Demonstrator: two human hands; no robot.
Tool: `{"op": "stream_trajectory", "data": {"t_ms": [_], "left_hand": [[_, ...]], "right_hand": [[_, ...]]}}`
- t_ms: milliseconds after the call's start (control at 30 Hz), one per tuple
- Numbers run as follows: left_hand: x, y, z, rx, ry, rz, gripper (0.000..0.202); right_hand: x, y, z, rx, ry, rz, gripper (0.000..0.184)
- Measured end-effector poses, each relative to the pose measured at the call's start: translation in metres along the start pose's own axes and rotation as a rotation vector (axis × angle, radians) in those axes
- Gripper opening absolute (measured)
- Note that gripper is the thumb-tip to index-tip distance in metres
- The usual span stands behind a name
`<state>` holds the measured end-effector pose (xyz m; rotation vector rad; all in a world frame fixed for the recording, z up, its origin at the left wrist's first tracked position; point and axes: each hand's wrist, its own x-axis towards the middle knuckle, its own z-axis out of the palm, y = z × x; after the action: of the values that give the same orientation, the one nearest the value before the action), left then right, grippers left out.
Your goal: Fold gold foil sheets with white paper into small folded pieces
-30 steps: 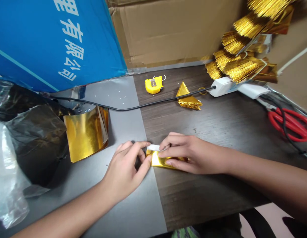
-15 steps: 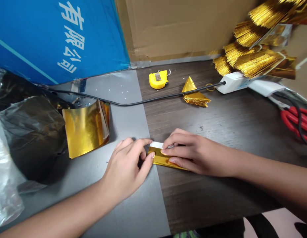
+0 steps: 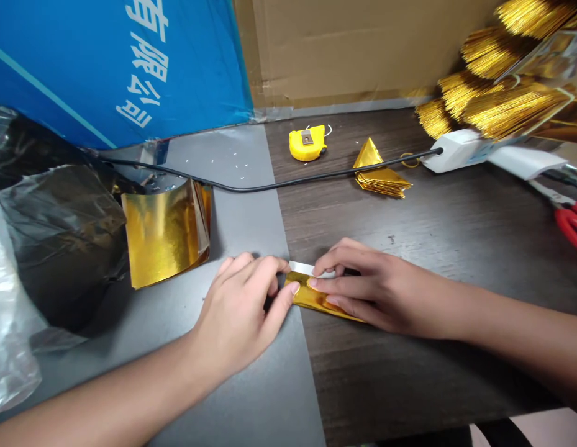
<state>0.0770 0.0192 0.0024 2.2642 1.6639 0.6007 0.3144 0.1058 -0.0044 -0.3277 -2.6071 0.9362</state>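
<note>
A folded strip of gold foil paper [image 3: 304, 300] with a white edge lies on the dark wood-grain tabletop, by the seam with the grey surface. My left hand [image 3: 248, 304] holds its left end, the thumb on the gold face and the index finger at the white edge. From the right, my right hand [image 3: 372, 285] presses its fingertips and thumb onto the strip and hides its right part. To the left, a curved stack of gold foil sheets [image 3: 162, 239] stands on the grey surface. A small bundle of folded gold pieces [image 3: 381, 180] lies beyond my right hand.
A black cable [image 3: 269, 186] crosses the table to a white power strip [image 3: 453, 151]. Behind it sits a yellow tape measure [image 3: 307, 144]. Red-handled scissors [image 3: 572, 223] and fanned gold bundles [image 3: 507, 108] are at right, a black plastic bag [image 3: 64, 248] at left. Boxes [image 3: 353, 56] wall the back.
The whole view has shifted slightly, so the background things sit further right. Both hands stay on the gold foil strip with nearly the same grip.
</note>
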Motion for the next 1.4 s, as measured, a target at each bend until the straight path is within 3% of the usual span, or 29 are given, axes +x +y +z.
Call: {"op": "stream_trajectory", "data": {"t_ms": [367, 1400], "left_hand": [[-0.0034, -0.0037, -0.0035, -0.014, 0.002, 0.093, 0.008], [-0.0034, -0.0034, -0.0043, -0.007, -0.014, 0.090, 0.007]], "right_hand": [[0.0012, -0.0003, -0.0001, -0.017, 0.009, 0.003, 0.020], [0.0014, -0.0006, -0.0007, -0.002, -0.006, 0.009, 0.020]]}}
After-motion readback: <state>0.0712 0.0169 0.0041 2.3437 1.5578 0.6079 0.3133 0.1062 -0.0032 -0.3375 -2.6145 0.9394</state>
